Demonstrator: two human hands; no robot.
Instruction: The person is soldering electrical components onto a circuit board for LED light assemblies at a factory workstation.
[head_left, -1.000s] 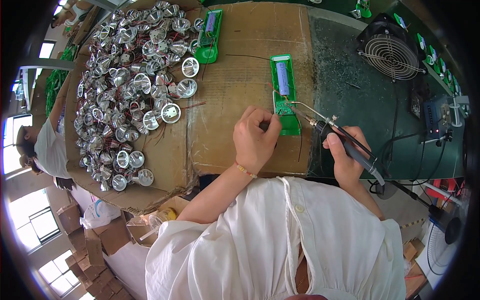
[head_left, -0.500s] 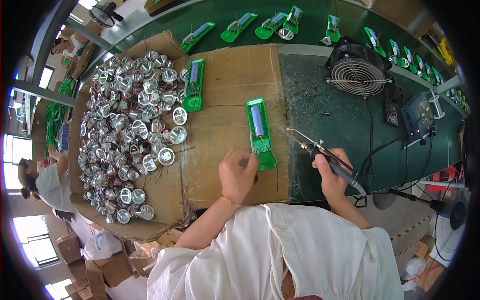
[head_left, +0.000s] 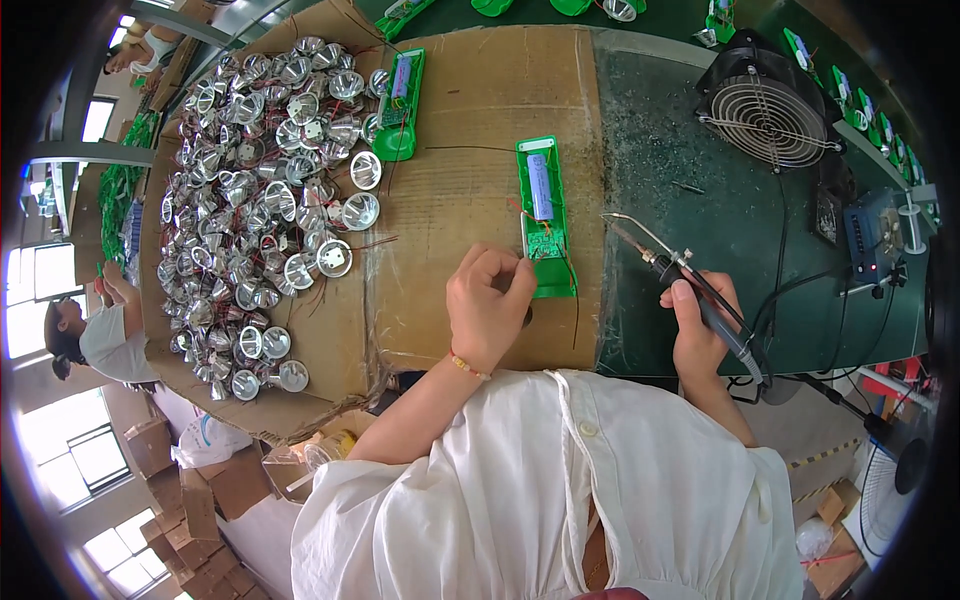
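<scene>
I see a flat green plastic case (head_left: 545,215), long and open, with a blue cylindrical battery inside, lying on the brown cardboard sheet (head_left: 470,120). My left hand (head_left: 487,305) pinches thin wires at the case's near end. My right hand (head_left: 700,325), just right of the case, grips a soldering iron (head_left: 680,280). Shiny metal reflectors (head_left: 265,190) are heaped left of the case.

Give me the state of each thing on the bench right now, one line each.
Left hand: fingers pinched at the lower end of the green housing.
Right hand: gripping the soldering iron.
Soldering iron: tip raised, clear of the housing.
Green housing: open, flat on cardboard, battery and circuit board exposed.
Second green housing: open, beside the reflectors.
Silver reflectors: loose pile.
Fan: spinning or not, cannot tell.
</scene>
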